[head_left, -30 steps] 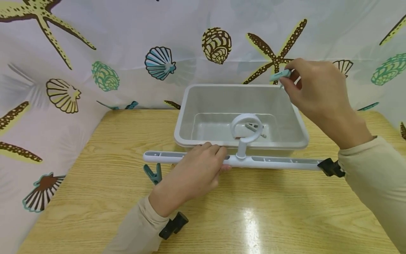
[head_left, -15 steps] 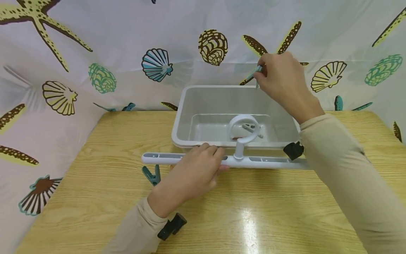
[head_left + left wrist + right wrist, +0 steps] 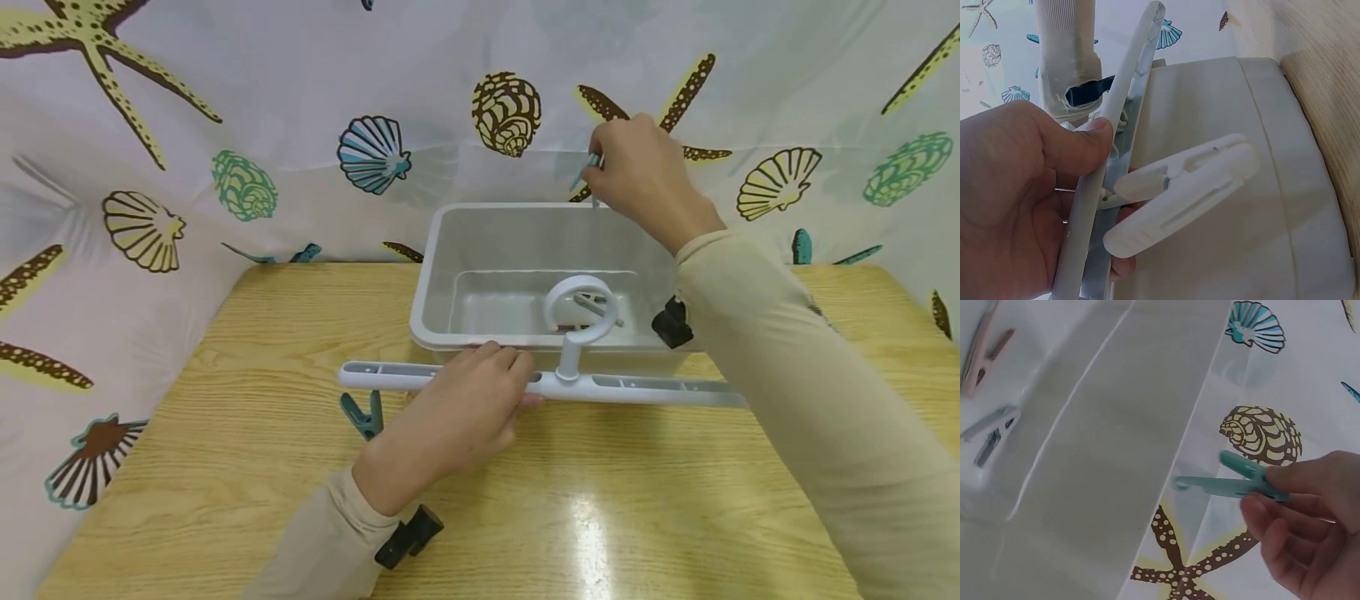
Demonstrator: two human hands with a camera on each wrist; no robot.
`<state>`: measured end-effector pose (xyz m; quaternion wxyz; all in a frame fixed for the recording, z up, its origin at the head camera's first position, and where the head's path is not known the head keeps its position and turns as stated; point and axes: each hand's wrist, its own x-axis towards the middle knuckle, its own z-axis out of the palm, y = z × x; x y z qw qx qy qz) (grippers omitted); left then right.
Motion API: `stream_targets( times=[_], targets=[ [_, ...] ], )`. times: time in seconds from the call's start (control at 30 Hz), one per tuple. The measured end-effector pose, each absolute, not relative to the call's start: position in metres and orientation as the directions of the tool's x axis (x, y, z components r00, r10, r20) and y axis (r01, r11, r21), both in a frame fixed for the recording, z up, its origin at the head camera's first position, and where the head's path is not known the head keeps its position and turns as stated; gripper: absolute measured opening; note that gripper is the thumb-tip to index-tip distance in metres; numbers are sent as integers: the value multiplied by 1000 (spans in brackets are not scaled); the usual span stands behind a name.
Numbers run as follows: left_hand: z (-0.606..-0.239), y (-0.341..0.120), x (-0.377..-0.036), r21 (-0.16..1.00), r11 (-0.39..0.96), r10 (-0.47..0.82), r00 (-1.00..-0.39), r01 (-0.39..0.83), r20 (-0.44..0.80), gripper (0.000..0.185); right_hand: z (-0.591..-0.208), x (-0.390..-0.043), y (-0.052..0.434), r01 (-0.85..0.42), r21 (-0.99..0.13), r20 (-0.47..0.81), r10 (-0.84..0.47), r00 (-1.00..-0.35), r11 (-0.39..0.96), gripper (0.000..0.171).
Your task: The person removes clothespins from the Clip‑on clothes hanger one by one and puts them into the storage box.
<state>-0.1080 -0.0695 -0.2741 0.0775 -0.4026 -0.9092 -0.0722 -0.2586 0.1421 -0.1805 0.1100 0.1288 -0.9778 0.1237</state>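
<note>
a wooden table is seen from above, backed by a pale curtain printed with shells and starfish. a white plastic hanger bar with a ring handle is held level just above the table by the left hand; the fingers are curled over the bar's far edge and the thumb is pressed against its near side, as the left wrist view shows. in that view a white clothes peg is seen hanging from the bar just past the fingertips. a teal peg hangs from the bar to the outer side of the left hand, close to the knuckles.

just beyond the left fingers a white plastic tub stands on the table, touching or nearly touching the bar. on its floor a grey peg can be made out through the ring handle; in the right wrist view a pinkish peg and a grey one lie there.

the right hand is raised over the tub's far rim, near the curtain. a small teal peg is pinched between the thumb and the curled fingertips, its free end pointing away from the palm, clear of the tub wall. black camera mounts are worn at both wrists, over beige sleeves.
</note>
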Motion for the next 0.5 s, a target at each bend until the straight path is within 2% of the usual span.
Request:
stream_targets(
  times=[0.3, 0.5],
  targets=[
    [-274, -69, -107, 55, 668, 722, -665, 742, 191, 21, -191, -275, 145, -308, -228, 201, -265, -943, 924, 26],
    [-273, -70, -107, 54, 670, 721, -667, 740, 186, 20, -196, -287, 138, -426, -174, -57, -441, -896, 888, 26]
  ],
)
